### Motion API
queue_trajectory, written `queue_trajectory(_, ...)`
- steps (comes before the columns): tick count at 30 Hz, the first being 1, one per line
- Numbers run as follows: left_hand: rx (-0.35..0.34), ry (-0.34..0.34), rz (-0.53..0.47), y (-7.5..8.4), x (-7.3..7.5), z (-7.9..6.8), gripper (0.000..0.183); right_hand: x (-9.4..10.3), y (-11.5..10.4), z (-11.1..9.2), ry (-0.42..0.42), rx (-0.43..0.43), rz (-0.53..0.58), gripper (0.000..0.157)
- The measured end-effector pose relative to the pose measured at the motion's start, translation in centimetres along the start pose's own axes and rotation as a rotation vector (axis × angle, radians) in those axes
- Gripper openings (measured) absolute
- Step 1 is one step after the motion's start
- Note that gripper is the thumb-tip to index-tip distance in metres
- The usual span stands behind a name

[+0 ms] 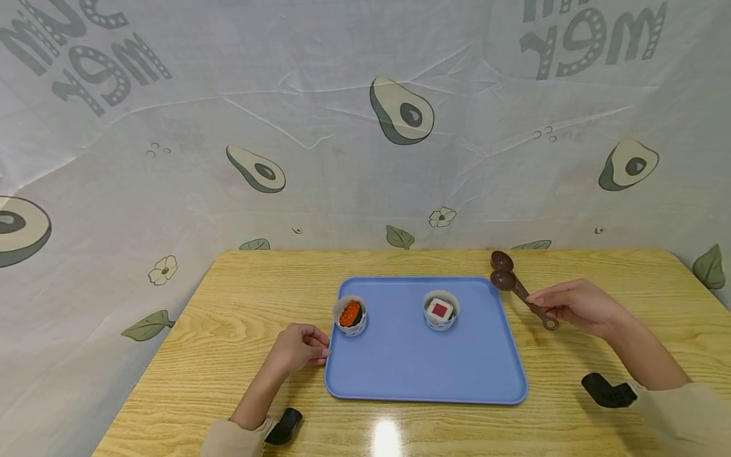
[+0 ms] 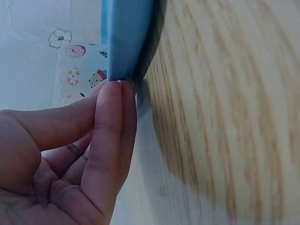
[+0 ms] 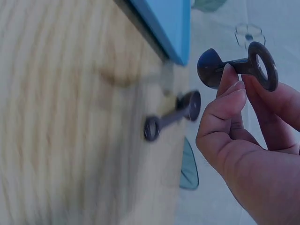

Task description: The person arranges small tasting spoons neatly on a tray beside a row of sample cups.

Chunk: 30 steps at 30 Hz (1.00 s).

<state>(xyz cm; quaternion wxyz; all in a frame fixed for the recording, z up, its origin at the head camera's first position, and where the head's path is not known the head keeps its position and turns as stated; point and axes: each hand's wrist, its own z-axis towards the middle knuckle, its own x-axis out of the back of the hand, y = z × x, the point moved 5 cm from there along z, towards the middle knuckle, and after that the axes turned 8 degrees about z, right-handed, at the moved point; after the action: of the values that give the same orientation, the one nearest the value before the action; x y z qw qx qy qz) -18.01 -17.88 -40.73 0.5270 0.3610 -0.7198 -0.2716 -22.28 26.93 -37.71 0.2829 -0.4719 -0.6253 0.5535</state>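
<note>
My left hand [image 1: 299,346] is at the left edge of a blue tray [image 1: 400,374], thumb and fingertips pinching its rim [image 2: 127,42]. In my right hand [image 1: 582,306] a dark brown measuring spoon [image 1: 504,280] is pinched by the handle, raised over the table to the right of the tray. A second brown spoon [image 3: 171,117] lies on the table below it. On the tray stand two paper cups: the left cup [image 1: 352,329] holds an orange-topped sushi piece [image 1: 351,313], the right cup [image 1: 438,324] a white piece with a red centre [image 1: 440,309].
The wooden table [image 1: 257,285] extends around the tray on all sides. Behind and to the left hangs a pale cloth [image 1: 331,209] printed with avocados. Black wrist gear [image 1: 608,390] sits at the right cuff, and a similar black piece [image 1: 284,426] at the left.
</note>
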Motion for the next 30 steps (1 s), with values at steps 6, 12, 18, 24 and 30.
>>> queue_trajectory(6, 0.005, -0.001, 0.002, 0.0, 0.0, 0.0, 0.006, -1.3, 0.9, 0.4, 0.014, -0.026, -0.015, 0.023)
queue_trajectory(12, 0.014, 0.003, 0.012, 0.0, 0.0, 0.0, 0.006, -2.4, 1.3, 0.6, -0.01, -0.019, 0.002, 0.024)
queue_trajectory(18, 0.018, 0.002, 0.001, -0.1, 0.0, 0.0, 0.006, -3.3, 1.7, 0.8, 0.009, -0.046, -0.055, 0.02)
queue_trajectory(24, 0.011, 0.005, 0.008, 0.0, 0.0, 0.0, 0.006, -4.4, 2.1, 1.1, 0.009, -0.053, -0.099, 0.018)
queue_trajectory(30, 0.003, 0.005, 0.017, 0.1, 0.0, 0.0, 0.006, -5.2, 2.3, 1.3, -0.003, -0.064, -0.142, 0.019)
